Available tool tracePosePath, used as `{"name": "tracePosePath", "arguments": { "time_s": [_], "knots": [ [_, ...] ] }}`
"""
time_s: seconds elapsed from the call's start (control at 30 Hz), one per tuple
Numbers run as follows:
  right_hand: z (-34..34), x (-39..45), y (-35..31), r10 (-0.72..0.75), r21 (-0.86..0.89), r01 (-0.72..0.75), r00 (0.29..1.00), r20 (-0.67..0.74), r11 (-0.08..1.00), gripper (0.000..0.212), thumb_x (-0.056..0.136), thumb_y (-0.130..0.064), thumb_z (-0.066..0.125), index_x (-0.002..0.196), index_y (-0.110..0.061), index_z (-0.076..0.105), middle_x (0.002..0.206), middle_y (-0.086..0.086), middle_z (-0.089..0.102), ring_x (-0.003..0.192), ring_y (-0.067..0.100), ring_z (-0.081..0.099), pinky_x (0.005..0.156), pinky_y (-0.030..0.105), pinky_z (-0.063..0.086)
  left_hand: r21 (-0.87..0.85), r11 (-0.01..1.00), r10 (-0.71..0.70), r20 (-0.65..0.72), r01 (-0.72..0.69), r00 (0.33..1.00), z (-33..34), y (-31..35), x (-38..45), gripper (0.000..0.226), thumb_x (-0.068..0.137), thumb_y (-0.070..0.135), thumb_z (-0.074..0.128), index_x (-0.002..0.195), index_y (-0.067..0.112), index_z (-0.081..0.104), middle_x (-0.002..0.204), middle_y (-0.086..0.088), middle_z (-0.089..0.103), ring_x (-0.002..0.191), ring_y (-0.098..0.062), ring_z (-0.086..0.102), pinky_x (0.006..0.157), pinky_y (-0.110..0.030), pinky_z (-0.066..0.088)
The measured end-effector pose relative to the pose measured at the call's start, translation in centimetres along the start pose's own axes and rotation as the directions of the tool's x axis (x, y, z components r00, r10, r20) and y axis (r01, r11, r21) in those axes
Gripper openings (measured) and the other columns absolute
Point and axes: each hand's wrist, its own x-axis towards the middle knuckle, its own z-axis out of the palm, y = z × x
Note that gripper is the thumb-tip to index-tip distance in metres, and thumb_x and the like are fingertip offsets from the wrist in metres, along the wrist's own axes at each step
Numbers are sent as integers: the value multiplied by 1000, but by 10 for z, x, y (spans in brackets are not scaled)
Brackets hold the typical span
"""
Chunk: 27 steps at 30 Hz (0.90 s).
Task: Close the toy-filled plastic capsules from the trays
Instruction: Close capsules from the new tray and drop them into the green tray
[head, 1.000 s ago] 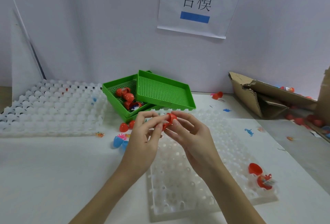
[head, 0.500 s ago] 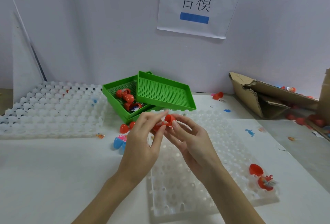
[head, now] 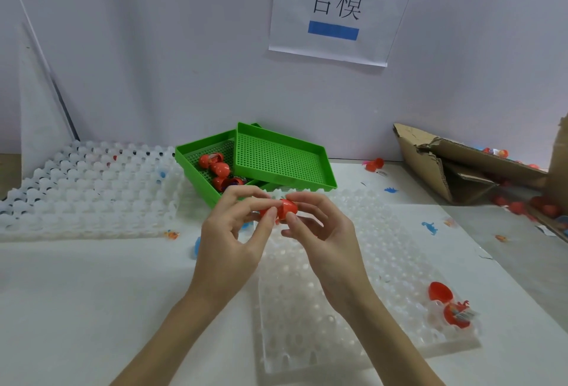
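Observation:
A red plastic capsule [head: 287, 208] is held above the far end of the clear dimpled tray [head: 384, 318]. My left hand [head: 229, 241] pinches its left half between thumb and fingers. My right hand [head: 325, 232] pinches its right half. The two halves meet between my fingertips; the seam is hidden. An open red capsule [head: 447, 304] with a toy inside lies at the tray's right edge. Several red capsules [head: 216, 165] lie in the lower green tray [head: 192, 155].
A second green tray [head: 279, 159] rests tilted on the first. A white dimpled tray [head: 86, 188] lies at the left. A torn cardboard box [head: 461, 167] with red capsules sits at the right. Small toys are scattered on the white table.
Both hands stayed together over the tray's far end, shifting slightly. The capsule's halves have come closer between the fingertips.

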Motion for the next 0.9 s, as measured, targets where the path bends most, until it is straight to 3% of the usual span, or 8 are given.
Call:
{"name": "tracePosePath", "arguments": {
  "time_s": [0.13, 0.27, 0.47, 0.7, 0.77, 0.9],
  "knots": [
    [-1, 0, 1, -24, -17, 24, 1000, 3, 1000, 18, 96, -6, 71, 113, -13, 74, 111, 8, 74, 105, 25, 72, 82, 36, 61, 45, 999, 2, 32, -4, 1000, 1, 1, -1, 12, 92, 5, 75, 102, 11, 78, 111, -1, 66, 106, -24, 69, 87, -36, 60],
    [0, 1, 1, -70, -83, 71, 997, 11, 994, 20, 97, -4, 69, 112, -16, 75, 109, 0, 74, 99, 23, 73, 79, 30, 60, -64, 995, -77, 15, 78, 997, 0, 2, 1, 13, 87, 5, 79, 98, 12, 78, 106, -1, 69, 103, -25, 72, 88, -37, 61],
    [-1, 1, 0, -126, -126, 130, 991, 40, 984, 22, 96, -2, 69, 114, -14, 74, 110, 1, 73, 96, 25, 71, 80, 29, 59, -183, 970, -161, 26, 163, 987, -2, 7, 3, 39, 79, 11, 85, 115, 14, 72, 105, -1, 75, 98, -22, 73, 89, -24, 58],
    [-1, 1, 2, -244, -150, 251, 968, 66, 956, 27, 97, -1, 67, 118, -17, 73, 115, 0, 72, 107, 26, 70, 85, 33, 59, -276, 937, -214, 29, 214, 976, -6, 10, 3, 30, 79, 8, 86, 107, 13, 80, 102, -2, 80, 100, -17, 76, 80, -19, 60],
    [1, 0, 3, -311, -202, 321, 947, 77, 925, 30, 98, 0, 65, 122, -18, 72, 119, -1, 70, 113, 27, 67, 88, 33, 58, -327, 914, -249, 11, 239, 968, -5, 11, 3, 30, 76, 10, 87, 105, 12, 80, 101, -3, 81, 100, -19, 77, 83, -20, 59],
    [3, 0, 8, -382, -330, 403, 915, 131, 853, 52, 98, 7, 60, 141, -22, 62, 134, -9, 65, 126, 22, 61, 96, 34, 56, -380, 883, -307, -22, 276, 952, -2, 13, 2, 31, 75, 13, 88, 105, 12, 81, 100, -4, 81, 99, -20, 78, 85, -20, 59]
  ]
}}
